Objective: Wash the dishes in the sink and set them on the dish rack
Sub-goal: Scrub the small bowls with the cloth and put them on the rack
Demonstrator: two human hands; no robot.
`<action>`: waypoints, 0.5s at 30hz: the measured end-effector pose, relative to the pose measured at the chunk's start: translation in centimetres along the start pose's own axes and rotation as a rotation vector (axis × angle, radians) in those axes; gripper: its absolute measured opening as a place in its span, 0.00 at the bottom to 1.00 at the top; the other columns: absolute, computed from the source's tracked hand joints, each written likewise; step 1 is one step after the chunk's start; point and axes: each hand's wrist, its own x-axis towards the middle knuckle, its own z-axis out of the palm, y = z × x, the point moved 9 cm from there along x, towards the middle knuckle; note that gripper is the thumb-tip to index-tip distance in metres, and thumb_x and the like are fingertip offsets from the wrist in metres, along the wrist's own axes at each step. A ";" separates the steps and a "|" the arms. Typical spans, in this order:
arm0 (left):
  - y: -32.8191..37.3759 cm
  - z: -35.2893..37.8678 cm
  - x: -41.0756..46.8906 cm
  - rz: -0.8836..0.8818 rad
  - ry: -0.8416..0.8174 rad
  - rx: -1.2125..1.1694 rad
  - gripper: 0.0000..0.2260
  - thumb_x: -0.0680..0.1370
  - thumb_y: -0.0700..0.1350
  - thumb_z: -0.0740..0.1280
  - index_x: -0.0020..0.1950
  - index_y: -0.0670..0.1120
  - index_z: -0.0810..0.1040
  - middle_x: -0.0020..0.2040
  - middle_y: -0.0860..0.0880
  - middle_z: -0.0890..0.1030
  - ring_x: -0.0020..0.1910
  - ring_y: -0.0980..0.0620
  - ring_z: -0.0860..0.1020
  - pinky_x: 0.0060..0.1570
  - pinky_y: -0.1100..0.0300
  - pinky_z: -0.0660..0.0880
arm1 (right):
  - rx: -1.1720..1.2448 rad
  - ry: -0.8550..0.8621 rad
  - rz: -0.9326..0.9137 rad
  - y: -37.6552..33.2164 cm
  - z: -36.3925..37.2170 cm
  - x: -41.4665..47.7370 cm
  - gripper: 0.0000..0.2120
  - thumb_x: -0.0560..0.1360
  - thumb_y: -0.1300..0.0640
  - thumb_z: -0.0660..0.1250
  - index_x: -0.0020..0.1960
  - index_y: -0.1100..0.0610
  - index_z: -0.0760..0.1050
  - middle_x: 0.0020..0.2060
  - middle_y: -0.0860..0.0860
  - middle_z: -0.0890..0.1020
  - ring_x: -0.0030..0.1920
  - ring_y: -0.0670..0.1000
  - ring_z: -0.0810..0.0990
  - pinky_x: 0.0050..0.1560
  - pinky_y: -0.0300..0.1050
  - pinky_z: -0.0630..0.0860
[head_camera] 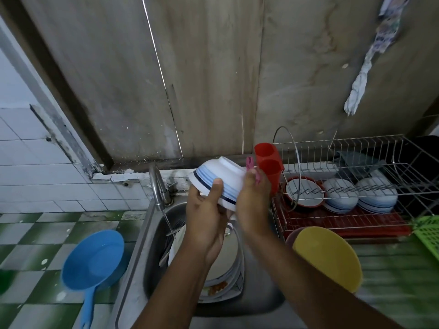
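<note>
**Wet bowl held high over a full sink**

The main risk is a slip. You hold the white bowl with blue bands (218, 184) tilted, base up, well above the steel sink (140, 245), and a soapy rim could slide out of your grip and drop onto the stacked white plates (228, 264) lying in the sink below it. A hard scrub on the base could also push the bowl off your left thumb. To the right of the sink, the red plastic cutlery holder (268, 165) stands just behind your knuckles, so a wide stroke may knock it.

Your left hand (204, 217) grips the bowl's rim, thumb pressed on the outside and fingers hidden inside. Your right hand (254, 205) is curled round a small pink scrubber (251, 167), held against the bowl's base. The wire dish rack (344, 223), right of the sink, already holds several bowls.
</note>
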 end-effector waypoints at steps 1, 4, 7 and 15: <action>0.0 -0.3 -0.1 -0.022 -0.024 -0.002 0.15 0.82 0.39 0.66 0.69 0.45 0.75 0.61 0.42 0.84 0.56 0.45 0.84 0.51 0.50 0.84 | 0.023 -0.064 0.116 0.5 -0.1 1.6 0.20 0.76 0.37 0.57 0.56 0.49 0.78 0.56 0.55 0.82 0.57 0.58 0.81 0.63 0.64 0.76; 0.1 -0.7 -0.7 -0.095 -0.132 0.059 0.15 0.80 0.40 0.67 0.67 0.47 0.77 0.60 0.44 0.84 0.56 0.47 0.84 0.48 0.51 0.84 | -0.013 -0.451 0.365 0.4 0.8 4.2 0.13 0.77 0.48 0.68 0.51 0.58 0.79 0.50 0.57 0.84 0.50 0.59 0.83 0.52 0.54 0.80; 0.0 -0.1 -1.5 -0.140 -0.258 0.144 0.16 0.79 0.40 0.68 0.68 0.48 0.76 0.61 0.44 0.84 0.57 0.45 0.84 0.49 0.47 0.83 | -0.264 -0.709 0.370 -1.4 2.2 4.5 0.10 0.78 0.51 0.68 0.49 0.57 0.81 0.48 0.60 0.85 0.49 0.59 0.83 0.51 0.53 0.80; 0.4 -0.3 -2.3 -0.112 -0.397 0.352 0.19 0.80 0.40 0.68 0.71 0.47 0.75 0.64 0.43 0.82 0.63 0.41 0.81 0.59 0.41 0.80 | -0.599 -0.746 -0.225 -6.0 3.5 2.1 0.14 0.85 0.54 0.58 0.61 0.58 0.79 0.56 0.52 0.82 0.56 0.53 0.80 0.59 0.48 0.75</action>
